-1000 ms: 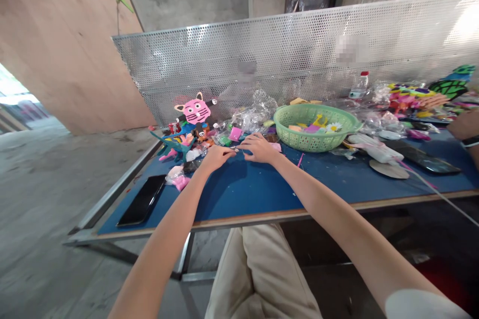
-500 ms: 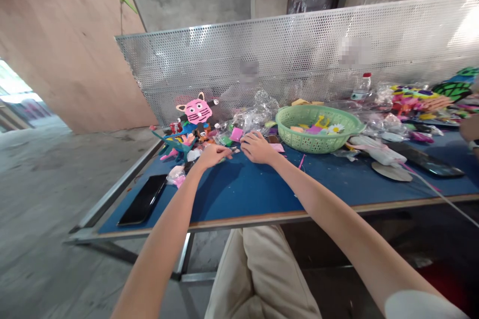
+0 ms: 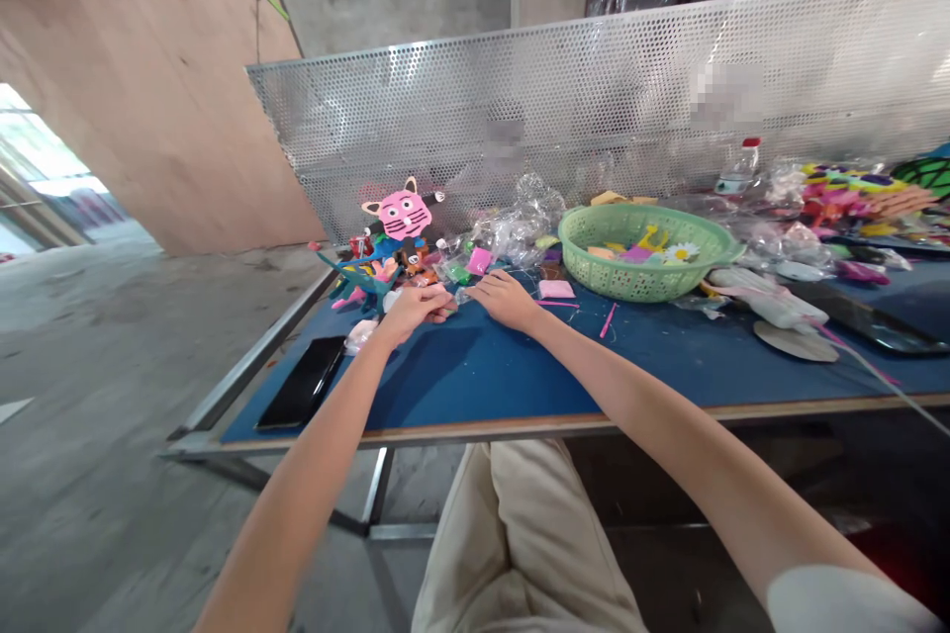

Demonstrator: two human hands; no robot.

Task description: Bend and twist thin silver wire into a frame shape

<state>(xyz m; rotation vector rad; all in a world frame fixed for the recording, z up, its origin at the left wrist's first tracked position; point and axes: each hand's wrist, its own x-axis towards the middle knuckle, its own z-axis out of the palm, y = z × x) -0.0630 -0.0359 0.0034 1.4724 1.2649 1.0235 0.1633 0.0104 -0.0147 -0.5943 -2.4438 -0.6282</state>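
Note:
My left hand [image 3: 420,311] is just above the blue table, its fingers pinched together; what lies between them is too small to name. Close to its right, my right hand [image 3: 506,301] has its fingers drawn together and pointing left, by a bit of clear plastic [image 3: 461,296]. Its grip is partly hidden. Beyond the hands lie a bright pink square packet [image 3: 479,261] and a green one [image 3: 458,274]. To the right of my right hand rest a pale pink block [image 3: 556,289] and a thin pink stick [image 3: 609,320].
A green basket [image 3: 638,282] holding colourful pieces stands right of centre. A pink cat-faced figure [image 3: 405,216] is at the back left. Phones lie at the left [image 3: 303,384] and right [image 3: 868,316]. A perforated metal panel [image 3: 416,129] runs along the back.
The view has shifted slightly. My right hand has moved a little left, closer to my left hand, and its fingers have drawn together. More of the pink sticks now shows.

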